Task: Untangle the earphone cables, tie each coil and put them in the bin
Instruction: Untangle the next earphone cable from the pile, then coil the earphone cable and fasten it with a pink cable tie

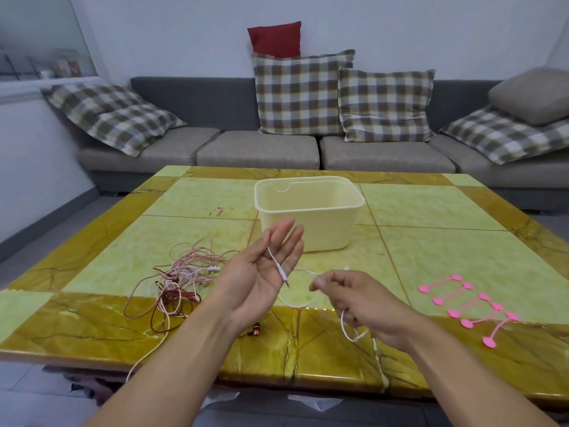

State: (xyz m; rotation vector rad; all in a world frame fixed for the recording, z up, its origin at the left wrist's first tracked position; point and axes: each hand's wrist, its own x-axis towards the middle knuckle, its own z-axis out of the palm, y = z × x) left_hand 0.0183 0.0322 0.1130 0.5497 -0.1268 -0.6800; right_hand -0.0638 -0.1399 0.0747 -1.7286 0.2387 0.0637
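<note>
Both hands are up over the near edge of the table. The left hand (261, 272) is held palm up with its fingers straight and spread a little. A thin white earphone cable (278, 266) lies across that palm, and its small metal plug hangs off the side of the hand. The right hand (360, 300) has its fingers curled around the same white cable. It pinches the cable near the fingertips, and a loop of it hangs down under the hand.

A messy pile of pink and red earphone cables (181, 278) sits on the table to the left, just beside the left arm. One pink strand hangs off the front edge. A pale yellow plastic bin (311, 220) stands open behind the hands, near the middle of the shiny yellow and green stone table (431, 211). Five pink rubber cable ties (474, 306) lie in a row on the right, well apart from the hands.

A grey sofa (258, 149) with checked pillows (301, 94) is behind the table.
</note>
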